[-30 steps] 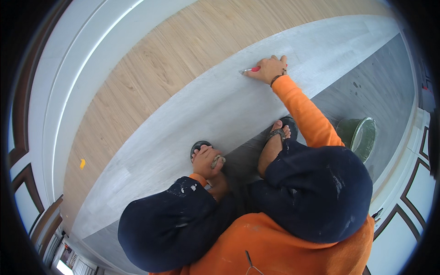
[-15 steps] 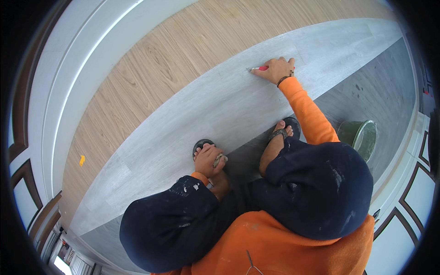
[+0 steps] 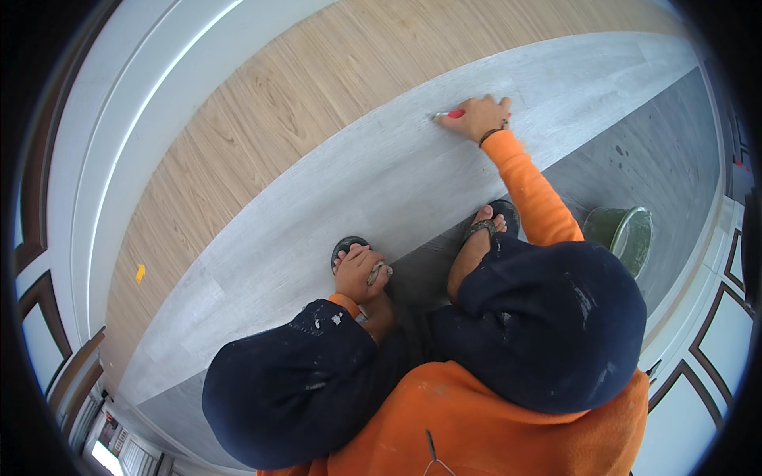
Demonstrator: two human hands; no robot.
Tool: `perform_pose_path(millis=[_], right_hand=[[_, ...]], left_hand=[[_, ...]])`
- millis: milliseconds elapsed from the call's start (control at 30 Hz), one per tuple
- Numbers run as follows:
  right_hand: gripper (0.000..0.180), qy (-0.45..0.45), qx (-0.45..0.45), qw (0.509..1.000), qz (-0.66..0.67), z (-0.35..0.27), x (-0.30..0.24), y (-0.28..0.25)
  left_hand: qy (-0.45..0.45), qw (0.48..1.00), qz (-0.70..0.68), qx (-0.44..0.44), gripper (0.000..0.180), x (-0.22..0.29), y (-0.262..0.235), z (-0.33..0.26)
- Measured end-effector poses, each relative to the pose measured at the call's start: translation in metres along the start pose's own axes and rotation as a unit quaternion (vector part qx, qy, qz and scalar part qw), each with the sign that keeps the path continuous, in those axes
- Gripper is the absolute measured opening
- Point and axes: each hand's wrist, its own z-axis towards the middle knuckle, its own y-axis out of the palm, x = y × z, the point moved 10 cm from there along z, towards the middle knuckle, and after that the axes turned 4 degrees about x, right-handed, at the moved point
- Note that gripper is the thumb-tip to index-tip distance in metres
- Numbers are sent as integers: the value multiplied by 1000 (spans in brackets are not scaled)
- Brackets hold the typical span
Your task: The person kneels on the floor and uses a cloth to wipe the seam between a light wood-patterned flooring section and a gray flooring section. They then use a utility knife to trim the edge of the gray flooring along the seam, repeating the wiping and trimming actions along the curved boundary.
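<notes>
My right hand [image 3: 480,117] is closed around a small red-handled scraper [image 3: 455,114], its pale tip against the light grey plank floor [image 3: 349,170]. The tip is blurred, and most of the handle is hidden in the palm. My left hand [image 3: 359,274] rests low over my left foot, fingers curled round a crumpled greyish rag [image 3: 378,274]. Part of that rag shows between the thumb and fingers. I am squatting in black sandals [image 3: 505,214], with my dark-clothed knees [image 3: 548,329] spread on both sides.
A dark green bucket [image 3: 623,234] with a whitish-smeared inside stands to the right on darker grey flooring [image 3: 635,151]. Wood-grain panelling [image 3: 262,103] curves along the far side, with a yellow mark [image 3: 140,274] at left. White panels with brown trim [image 3: 710,341] stand at right.
My right hand has barely moved; the scraper tip has shifted slightly right and its blade shows less clearly. My left hand has moved slightly left with the rag.
</notes>
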Motion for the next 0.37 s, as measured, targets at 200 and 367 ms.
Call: perform_pose_path(millis=[200, 367], right_hand=[[70, 13, 35, 999, 9, -6, 4, -3], [68, -15, 32, 999, -35, -5, -10, -1]], left_hand=[[-6, 1000, 4, -3, 20, -4, 2, -2], [-20, 1000, 16, -18, 23, -12, 4, -2]])
